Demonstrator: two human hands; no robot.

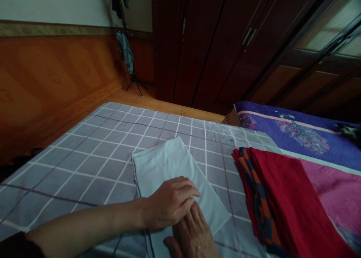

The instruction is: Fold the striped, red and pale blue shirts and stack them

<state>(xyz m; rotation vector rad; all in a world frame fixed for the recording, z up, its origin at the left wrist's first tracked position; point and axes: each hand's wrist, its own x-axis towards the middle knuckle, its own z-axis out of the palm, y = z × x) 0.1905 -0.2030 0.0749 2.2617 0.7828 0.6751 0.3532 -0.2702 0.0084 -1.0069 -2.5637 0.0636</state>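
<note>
A folded white cloth (160, 160), perhaps a garment, lies on the grey checked bed. My left hand (170, 203) reaches in from the left with its fingers curled together, and a bit of white fabric shows at the fingertips. Just below and touching it, my right hand (196, 233) lies on the same cloth, fingers stretched forward and thumb apart. The left hand partly covers the right fingertips. The lower part of the cloth is hidden under both hands.
A folded red garment (284, 190) with an orange and navy checked piece (261, 198) lies to the right. Beyond it is a purple and pink floral bedspread (282, 122). A dark wooden wardrobe (200, 51) and a clothes stand (132, 75) stand behind the bed.
</note>
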